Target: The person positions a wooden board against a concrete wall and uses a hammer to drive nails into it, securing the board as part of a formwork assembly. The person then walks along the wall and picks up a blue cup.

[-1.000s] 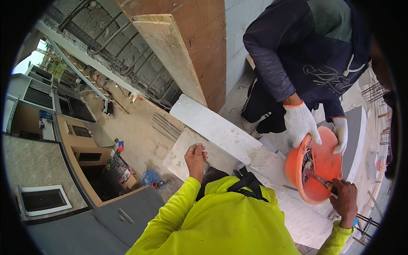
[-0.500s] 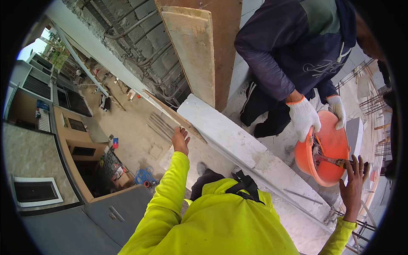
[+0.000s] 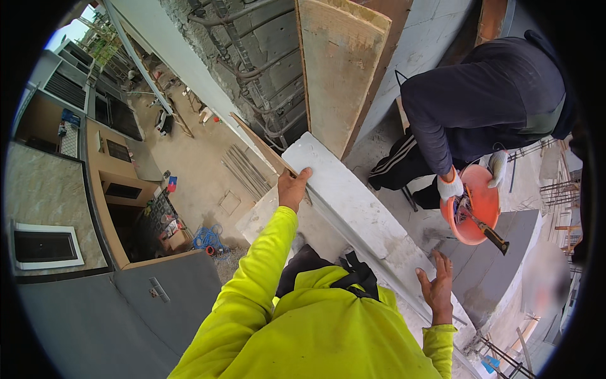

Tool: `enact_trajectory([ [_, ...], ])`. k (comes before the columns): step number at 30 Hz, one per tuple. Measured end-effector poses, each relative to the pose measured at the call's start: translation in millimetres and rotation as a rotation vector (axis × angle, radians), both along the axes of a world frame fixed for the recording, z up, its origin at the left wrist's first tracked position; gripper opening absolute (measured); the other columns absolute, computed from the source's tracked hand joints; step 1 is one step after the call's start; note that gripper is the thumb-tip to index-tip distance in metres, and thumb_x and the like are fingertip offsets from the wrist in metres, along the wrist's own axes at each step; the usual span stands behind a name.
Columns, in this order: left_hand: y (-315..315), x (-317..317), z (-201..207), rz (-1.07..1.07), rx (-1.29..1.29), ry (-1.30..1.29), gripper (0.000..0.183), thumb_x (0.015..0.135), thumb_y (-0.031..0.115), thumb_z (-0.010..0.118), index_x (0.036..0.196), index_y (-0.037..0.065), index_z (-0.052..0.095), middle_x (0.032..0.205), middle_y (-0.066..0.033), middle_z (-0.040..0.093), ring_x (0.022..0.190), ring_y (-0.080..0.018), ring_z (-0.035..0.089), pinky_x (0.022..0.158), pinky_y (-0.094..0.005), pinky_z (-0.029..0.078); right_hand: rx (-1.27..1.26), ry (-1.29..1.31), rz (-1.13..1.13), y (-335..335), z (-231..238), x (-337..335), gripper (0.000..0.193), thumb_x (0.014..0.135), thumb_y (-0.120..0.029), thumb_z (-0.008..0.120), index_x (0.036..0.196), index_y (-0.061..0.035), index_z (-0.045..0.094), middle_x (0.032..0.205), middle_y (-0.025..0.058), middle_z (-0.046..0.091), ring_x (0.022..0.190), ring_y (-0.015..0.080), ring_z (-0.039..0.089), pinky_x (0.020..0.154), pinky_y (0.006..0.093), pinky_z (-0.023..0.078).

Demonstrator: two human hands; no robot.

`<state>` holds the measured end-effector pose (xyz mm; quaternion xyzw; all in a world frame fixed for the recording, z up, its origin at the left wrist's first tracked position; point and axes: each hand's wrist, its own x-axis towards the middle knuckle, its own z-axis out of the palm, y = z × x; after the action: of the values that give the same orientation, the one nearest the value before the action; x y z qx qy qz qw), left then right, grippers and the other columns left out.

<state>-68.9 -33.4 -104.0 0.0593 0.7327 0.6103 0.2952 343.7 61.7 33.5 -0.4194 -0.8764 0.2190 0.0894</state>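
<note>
My left hand [image 3: 292,188] grips the outer edge of a white block wall [image 3: 341,189], thumb on top and fingers over the side, near the end of a thin wooden strip [image 3: 262,144]. My right hand [image 3: 435,287] is held open above the wall, fingers apart and nothing in it. Beyond it, a co-worker's white-gloved hands [image 3: 451,187] hold an orange bucket [image 3: 473,235]. Several tools lie inside, hard to tell apart. One tool with a black and yellow handle [image 3: 492,236] sticks out over the rim, toward me.
Plywood boards [image 3: 341,60] stand upright beyond the wall, beside exposed rebar [image 3: 243,72]. The co-worker [image 3: 480,95] bends at the right. A grey block ledge [image 3: 486,259] lies under the bucket. Far below at left are a yard floor [image 3: 196,164] and a blue hose [image 3: 208,239].
My right hand has drawn back from the tool's handle in the bucket. My left hand has come onto the wall's edge. The co-worker bends lower, and the view has shifted.
</note>
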Motion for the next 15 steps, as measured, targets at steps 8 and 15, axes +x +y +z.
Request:
enact_trajectory([
  [8, 7.7, 21.2, 2.5, 0.140, 0.080, 0.053, 0.060, 0.087, 0.023, 0.068, 0.135, -0.007, 0.047, 0.123, -0.0178, 0.062, 0.111, -0.0241, 0.059, 0.098, -0.0300, 0.044, -0.054, 0.010, 0.099, 14.7, -57.4, -9.3, 0.056, 0.080, -0.030, 0.074, 0.123, 0.0009, 0.056, 0.110, 0.0230, 0.062, 0.102, 0.0418, 0.059, 0.087, 0.0454, 0.046],
  [15, 41.0, 36.7, 10.2, 0.398, -0.154, 0.033, 0.073, 0.087, 0.018, 0.057, 0.144, -0.014, 0.023, 0.145, -0.0340, 0.037, 0.136, -0.0423, 0.038, 0.115, -0.0385, 0.029, -0.027, 0.057, 0.102, 21.6, -70.8, -0.3, 0.047, 0.079, -0.029, 0.074, 0.118, -0.0040, 0.062, 0.101, 0.0199, 0.065, 0.094, 0.0391, 0.062, 0.081, 0.0442, 0.049],
])
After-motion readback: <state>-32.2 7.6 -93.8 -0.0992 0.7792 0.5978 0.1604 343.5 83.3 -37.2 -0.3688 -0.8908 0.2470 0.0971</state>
